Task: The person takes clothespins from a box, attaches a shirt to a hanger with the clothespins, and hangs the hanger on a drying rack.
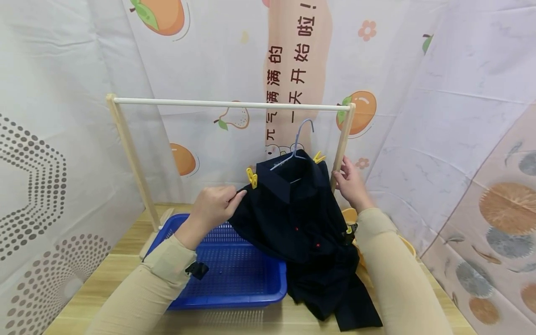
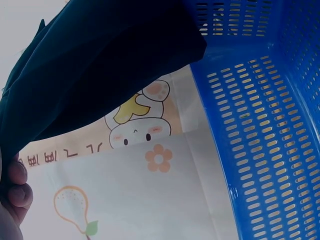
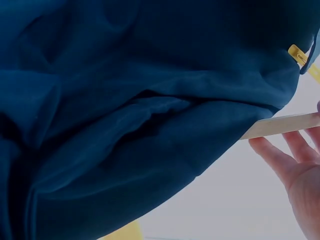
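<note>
A black shirt (image 1: 276, 209) is on a blue hanger (image 1: 296, 139), with yellow clothespins (image 1: 251, 178) at its two shoulders. The hanger's hook appears below the white rod (image 1: 226, 104) of a wooden rack. My left hand (image 1: 212, 207) grips the shirt's shoulder edge just beside the left clothespin; the left wrist view shows the curled fingers (image 2: 19, 192) at the cloth. With my right hand (image 1: 352, 184) I hold the rack's right wooden post (image 1: 342, 139), fingers on its far side. In the right wrist view, dark shirt cloth (image 3: 150, 125) covers part of that post.
A blue perforated basket (image 1: 230, 300) stands on the wooden table (image 1: 113, 279) under the rack's left half. The shirt's lower part lies bunched at the basket's right. Orange-yellow items (image 1: 349, 215) sit partly hidden behind the right arm. A printed curtain (image 1: 209, 56) hangs behind.
</note>
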`<state>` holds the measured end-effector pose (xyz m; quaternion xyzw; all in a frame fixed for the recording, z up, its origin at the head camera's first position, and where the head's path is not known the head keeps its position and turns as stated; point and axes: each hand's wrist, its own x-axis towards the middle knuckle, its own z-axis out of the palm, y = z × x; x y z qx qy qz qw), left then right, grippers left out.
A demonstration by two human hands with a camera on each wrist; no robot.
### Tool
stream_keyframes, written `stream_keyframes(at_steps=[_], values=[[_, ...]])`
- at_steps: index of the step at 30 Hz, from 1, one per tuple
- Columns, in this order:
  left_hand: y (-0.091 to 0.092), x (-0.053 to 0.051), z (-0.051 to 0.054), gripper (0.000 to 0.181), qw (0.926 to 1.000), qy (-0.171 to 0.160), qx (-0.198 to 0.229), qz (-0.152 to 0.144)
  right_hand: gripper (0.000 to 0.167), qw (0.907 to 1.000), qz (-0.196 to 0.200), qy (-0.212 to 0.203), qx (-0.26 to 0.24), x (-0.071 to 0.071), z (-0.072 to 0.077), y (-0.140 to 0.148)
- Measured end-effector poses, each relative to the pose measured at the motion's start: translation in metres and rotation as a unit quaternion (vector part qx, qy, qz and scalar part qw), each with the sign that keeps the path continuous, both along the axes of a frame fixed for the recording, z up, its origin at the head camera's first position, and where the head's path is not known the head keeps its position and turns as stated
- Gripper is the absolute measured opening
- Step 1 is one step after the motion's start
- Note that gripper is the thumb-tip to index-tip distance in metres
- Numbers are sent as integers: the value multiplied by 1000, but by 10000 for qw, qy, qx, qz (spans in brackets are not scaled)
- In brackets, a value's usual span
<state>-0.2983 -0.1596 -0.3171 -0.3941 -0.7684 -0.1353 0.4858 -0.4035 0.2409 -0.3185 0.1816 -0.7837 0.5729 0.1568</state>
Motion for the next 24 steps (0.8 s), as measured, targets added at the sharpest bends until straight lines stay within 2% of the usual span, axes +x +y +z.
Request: stream_keyframes(at_steps=[5, 13, 24], values=[[1, 0, 0, 48, 10000, -26, 34, 0, 61, 9999, -68, 80, 103, -3, -2, 0], [1, 1, 0, 48, 9999, -147, 25, 60, 60, 9999, -103, -8, 120, -3, -1, 0], [2, 1, 3, 46, 10000, -57, 40, 1, 60, 9995, -216, -60, 240, -2, -1, 0]])
